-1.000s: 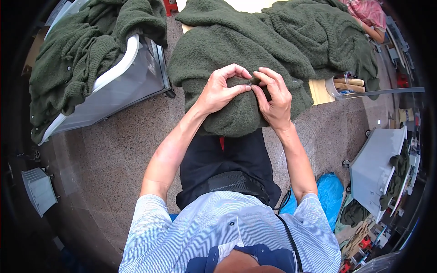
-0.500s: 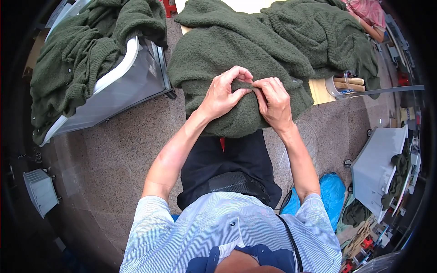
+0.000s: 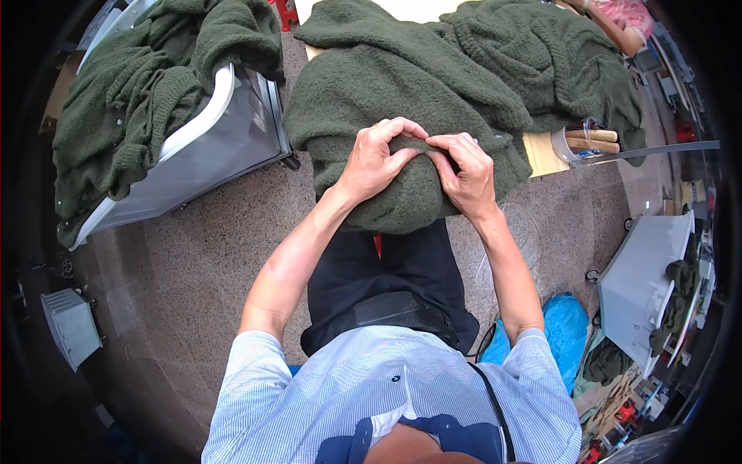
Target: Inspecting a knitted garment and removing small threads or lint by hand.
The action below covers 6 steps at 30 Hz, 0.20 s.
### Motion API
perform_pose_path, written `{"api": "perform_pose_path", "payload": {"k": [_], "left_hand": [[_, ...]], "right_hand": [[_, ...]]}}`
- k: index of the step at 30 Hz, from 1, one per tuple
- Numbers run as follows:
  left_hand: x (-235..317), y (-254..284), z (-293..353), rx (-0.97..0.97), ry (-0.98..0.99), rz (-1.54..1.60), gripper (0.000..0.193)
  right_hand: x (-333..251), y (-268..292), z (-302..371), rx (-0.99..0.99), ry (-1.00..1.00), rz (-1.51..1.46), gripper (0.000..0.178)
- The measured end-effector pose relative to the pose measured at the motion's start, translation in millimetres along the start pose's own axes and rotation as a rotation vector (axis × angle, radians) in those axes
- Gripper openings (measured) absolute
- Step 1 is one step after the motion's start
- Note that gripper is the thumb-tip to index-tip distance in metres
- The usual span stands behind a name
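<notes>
A dark green knitted garment [image 3: 386,85] drapes over the table and hangs down in front of my lap. My left hand [image 3: 379,158] pinches a small fold of the knit between thumb and fingers. Close beside it, my right hand [image 3: 466,172] grips the same fold, its fingertips almost meeting the left ones. Whether anything small sits between the fingertips cannot be made out. More dark green knitwear [image 3: 553,58] is heaped on the table to the right.
At the left, a grey wheeled bin [image 3: 209,147] carries more green knitwear. A clear container with wooden-handled tools [image 3: 591,143] stands on the table's right edge. Another grey wheeled bin [image 3: 634,278] and a blue plastic bag [image 3: 564,329] are at the right. Another person's arm [image 3: 610,27] shows top right.
My hands stay almost in place on the fold, with the fingertips shifting only slightly. The other person's arm at the top right has moved up and left.
</notes>
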<state>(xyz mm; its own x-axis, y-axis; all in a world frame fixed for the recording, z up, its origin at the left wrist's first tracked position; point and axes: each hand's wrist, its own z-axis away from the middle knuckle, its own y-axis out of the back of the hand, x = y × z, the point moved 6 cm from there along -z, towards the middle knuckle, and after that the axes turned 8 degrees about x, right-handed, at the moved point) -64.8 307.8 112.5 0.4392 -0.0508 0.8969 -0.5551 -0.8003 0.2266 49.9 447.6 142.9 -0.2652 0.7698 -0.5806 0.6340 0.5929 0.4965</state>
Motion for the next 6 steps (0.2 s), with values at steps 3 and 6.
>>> {"api": "perform_pose_path", "payload": {"k": [3,6], "left_hand": [[-9.4,0.8,-1.4,-0.031,0.097,0.094,0.024],[-11.7,1.4,-1.8,-0.078,0.099,0.071,0.027]], "right_hand": [[3.1,-2.6,2.9,0.024,0.05,0.013,0.026],[5.5,-3.1,8.6,0.0,0.083,0.095,0.031]]}}
